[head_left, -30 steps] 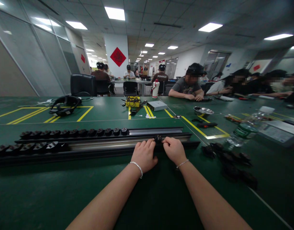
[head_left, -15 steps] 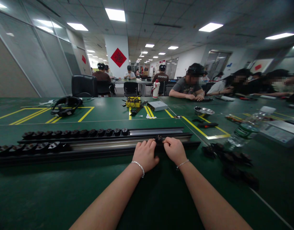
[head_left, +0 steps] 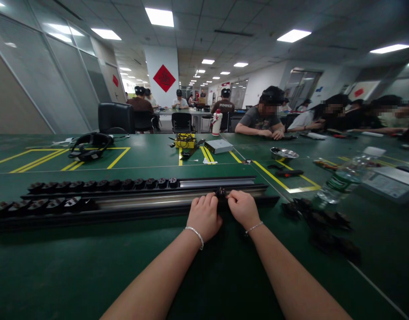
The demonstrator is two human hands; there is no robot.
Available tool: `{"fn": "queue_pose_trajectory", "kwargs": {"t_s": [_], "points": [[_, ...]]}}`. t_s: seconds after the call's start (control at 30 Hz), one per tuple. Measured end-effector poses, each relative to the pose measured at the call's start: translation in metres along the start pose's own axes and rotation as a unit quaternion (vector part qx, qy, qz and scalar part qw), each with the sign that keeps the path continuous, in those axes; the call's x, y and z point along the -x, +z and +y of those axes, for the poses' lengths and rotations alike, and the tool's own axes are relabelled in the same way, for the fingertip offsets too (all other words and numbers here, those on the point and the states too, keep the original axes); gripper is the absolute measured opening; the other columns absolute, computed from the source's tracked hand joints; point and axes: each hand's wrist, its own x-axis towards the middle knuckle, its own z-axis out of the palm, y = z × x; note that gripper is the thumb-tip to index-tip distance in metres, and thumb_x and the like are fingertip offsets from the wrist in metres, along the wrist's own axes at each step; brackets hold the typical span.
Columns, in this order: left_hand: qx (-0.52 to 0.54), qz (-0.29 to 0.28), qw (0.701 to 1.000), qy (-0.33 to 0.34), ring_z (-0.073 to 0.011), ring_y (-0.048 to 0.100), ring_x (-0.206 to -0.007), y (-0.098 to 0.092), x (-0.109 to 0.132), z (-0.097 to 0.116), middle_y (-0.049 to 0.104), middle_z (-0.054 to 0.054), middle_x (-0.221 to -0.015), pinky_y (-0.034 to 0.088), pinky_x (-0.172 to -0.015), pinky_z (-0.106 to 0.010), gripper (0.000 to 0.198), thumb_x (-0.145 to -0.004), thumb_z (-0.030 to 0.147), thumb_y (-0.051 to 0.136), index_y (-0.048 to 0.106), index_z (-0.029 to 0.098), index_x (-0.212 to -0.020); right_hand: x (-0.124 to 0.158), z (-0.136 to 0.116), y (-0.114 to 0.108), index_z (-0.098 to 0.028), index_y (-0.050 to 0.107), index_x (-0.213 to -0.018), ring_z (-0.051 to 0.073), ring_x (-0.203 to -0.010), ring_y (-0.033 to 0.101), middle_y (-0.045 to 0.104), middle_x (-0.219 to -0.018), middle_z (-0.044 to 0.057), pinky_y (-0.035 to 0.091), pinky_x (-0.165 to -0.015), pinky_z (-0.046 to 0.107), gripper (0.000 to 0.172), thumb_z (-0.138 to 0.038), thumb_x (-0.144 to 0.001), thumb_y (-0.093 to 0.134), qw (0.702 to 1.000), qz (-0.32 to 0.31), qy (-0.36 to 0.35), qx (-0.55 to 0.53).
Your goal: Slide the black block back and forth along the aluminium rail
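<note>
A small black socket module [head_left: 221, 192] sits in the channel of the near black track rail [head_left: 141, 202], toward its right end. My left hand [head_left: 205, 214] is closed over the rail with its fingertips against the module's left side. From the right, my right hand [head_left: 243, 206] grips the same module with its fingers curled in. The module's lower part is hidden between my hands. Several more socket modules [head_left: 41, 205] fill the left part of this rail. Behind it lies a second track rail [head_left: 218, 182], with a row of modules along its left part.
Loose black modules [head_left: 319, 218] lie to the right, beside a water bottle [head_left: 346, 178]. A metal bowl [head_left: 283, 154], a grey box [head_left: 218, 146], a yellow basket of cables [head_left: 185, 141] and a black headset [head_left: 91, 147] stand farther back. A co-worker [head_left: 262, 118] sits across the table.
My left hand has shifted very slightly to the right along the rail. My right hand and the module between my hands look almost unmoved; the view has tilted a little.
</note>
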Motion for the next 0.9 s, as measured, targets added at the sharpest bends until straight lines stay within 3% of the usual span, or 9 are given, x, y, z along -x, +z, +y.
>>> {"fn": "queue_pose_trajectory", "kwargs": {"t_s": [0.9], "points": [[-0.002,-0.011,1.000,0.006,-0.0216,0.044,-0.104,-0.0021,-0.0007,0.0000,0.047,-0.004,-0.126,0.032,-0.088,-0.038,0.044,-0.071,0.028,0.051,0.043,0.023,-0.114,0.0011,0.0051,0.0020,-0.019,0.054,-0.052,0.012,-0.063,0.050,0.059,-0.058,0.001,0.032,-0.065,0.023,0.023,-0.015,-0.072,0.042,0.999,0.028,0.027,0.031]]}}
